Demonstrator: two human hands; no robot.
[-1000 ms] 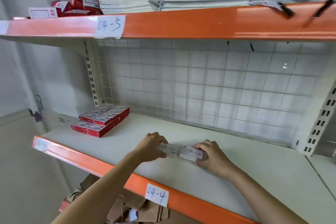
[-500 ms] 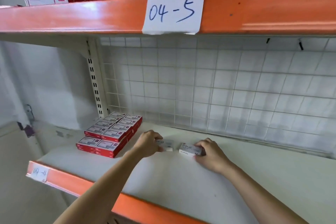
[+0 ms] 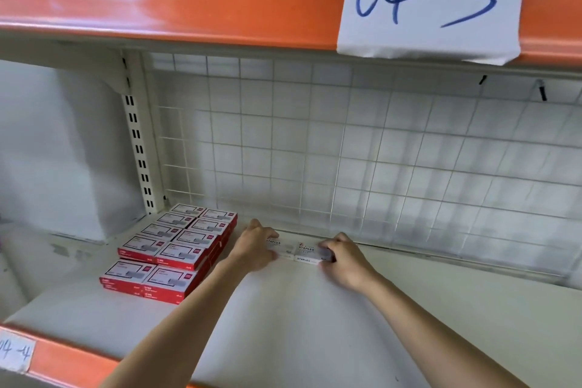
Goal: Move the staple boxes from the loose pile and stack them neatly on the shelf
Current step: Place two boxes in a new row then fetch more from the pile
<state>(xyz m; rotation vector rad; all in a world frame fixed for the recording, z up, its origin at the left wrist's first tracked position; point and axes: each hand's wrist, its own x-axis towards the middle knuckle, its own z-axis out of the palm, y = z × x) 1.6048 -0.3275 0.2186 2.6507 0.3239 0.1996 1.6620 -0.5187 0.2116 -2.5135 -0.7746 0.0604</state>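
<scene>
Now the left hand (image 3: pixel 256 247) and right hand (image 3: pixel 341 257) are each gripping a white staple box (image 3: pixel 307 251) on the shelf (image 3: pixel 299 324), risking a crooked row toward the red boxes (image 3: pixel 176 249) at nine o'clock.

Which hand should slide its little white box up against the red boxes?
Probably the left hand: its white box lies nearest the red boxes. The right hand sits farther away, holding the other white box.

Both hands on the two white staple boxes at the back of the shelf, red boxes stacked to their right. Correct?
Not quite. In the head view the red boxes sit to the left of the two white staple boxes, by the upright. Left hand and right hand do each hold one.
</scene>
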